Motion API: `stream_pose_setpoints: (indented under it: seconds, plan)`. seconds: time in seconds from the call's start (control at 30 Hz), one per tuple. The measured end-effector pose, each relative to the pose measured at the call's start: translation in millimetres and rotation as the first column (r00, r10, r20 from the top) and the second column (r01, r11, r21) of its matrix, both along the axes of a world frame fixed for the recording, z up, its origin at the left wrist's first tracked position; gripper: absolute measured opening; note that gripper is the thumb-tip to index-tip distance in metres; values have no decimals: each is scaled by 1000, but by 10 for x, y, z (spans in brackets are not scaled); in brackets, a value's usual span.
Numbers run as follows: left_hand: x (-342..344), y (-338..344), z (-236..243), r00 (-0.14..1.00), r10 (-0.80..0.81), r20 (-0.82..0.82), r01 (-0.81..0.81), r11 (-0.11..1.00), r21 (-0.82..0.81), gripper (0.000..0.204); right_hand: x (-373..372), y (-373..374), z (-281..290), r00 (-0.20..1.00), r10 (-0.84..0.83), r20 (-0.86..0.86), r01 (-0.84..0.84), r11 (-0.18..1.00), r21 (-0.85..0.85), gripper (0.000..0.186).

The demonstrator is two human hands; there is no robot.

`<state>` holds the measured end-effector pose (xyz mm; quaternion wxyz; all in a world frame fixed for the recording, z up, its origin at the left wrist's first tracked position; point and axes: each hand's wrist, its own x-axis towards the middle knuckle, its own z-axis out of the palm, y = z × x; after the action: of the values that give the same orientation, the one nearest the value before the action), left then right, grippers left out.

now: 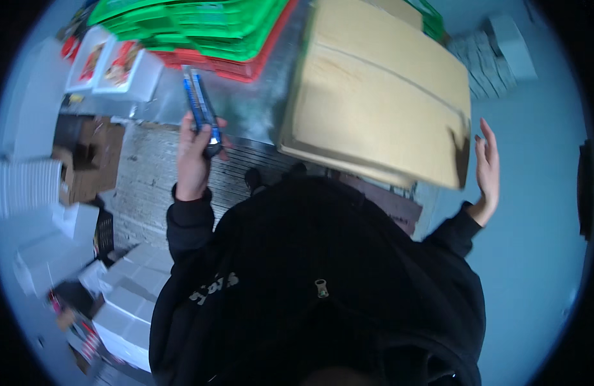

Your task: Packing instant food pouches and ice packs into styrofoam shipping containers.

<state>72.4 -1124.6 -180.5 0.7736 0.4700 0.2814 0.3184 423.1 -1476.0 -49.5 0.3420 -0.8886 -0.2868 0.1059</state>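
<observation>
My left hand (195, 154) is closed around a blue and black box cutter (199, 103), whose long narrow body points away from me over the metal table's front edge. To the right lies a stack of large flat brown cardboard boxes (380, 96) with a seam across the top one. Beside their right edge is my right hand (487, 161), fingers stretched out and holding nothing. Its shadow falls on the cardboard; whether it touches the edge I cannot tell.
Green crates (194, 29) are stacked over red ones (236, 67) on the metal table (245, 116). White tubs (126, 80) with packets stand at their left. White boxes (133, 296) and an open brown carton (94, 161) are at the left; a pale blue wall (528, 225) rises at the right.
</observation>
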Motion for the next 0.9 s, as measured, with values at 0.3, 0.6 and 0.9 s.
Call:
stream_pose_setpoints:
  seconds: [0.3,0.6,0.9]
  plan:
    - [281,422,8,905,-419,76,413,907,89,26,-294,-327,-929,851,-513,112,396,766,506,43]
    - [575,98,253,879,-457,135,446,889,105,27,-281,-249,-1030,645,-698,311,570,710,413,43]
    - [388,-263,63,955,-289,68,289,957,12,17,-275,-247,-1091,763,-619,185,455,718,527,42]
